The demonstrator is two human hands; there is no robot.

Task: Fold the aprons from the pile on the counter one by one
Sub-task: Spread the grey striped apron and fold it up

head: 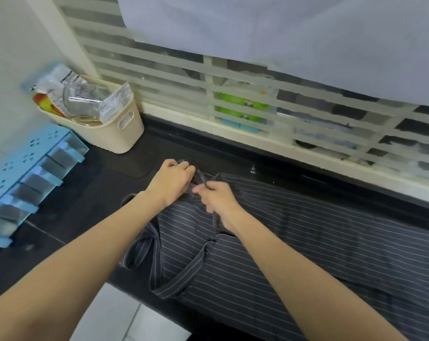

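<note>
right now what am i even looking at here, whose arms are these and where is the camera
There is no machine here. The picture comes from one wide-angle camera worn on a person's head, looking forward and down, so the two bare arms reaching in from the bottom are that person's own.

They work at a black counter below a slatted window. Spread over it lies a dark grey apron with thin white stripes; its straps loop near the front edge.

The left hand and the right hand are close together at the apron's far left end. Both have curled fingers gripping a thin dark strap of the apron, as if straightening it before folding.

To the left stand a cream plastic basket stuffed with packets, and a light blue plastic organiser with small compartments, blurred at the picture's edge.
</note>
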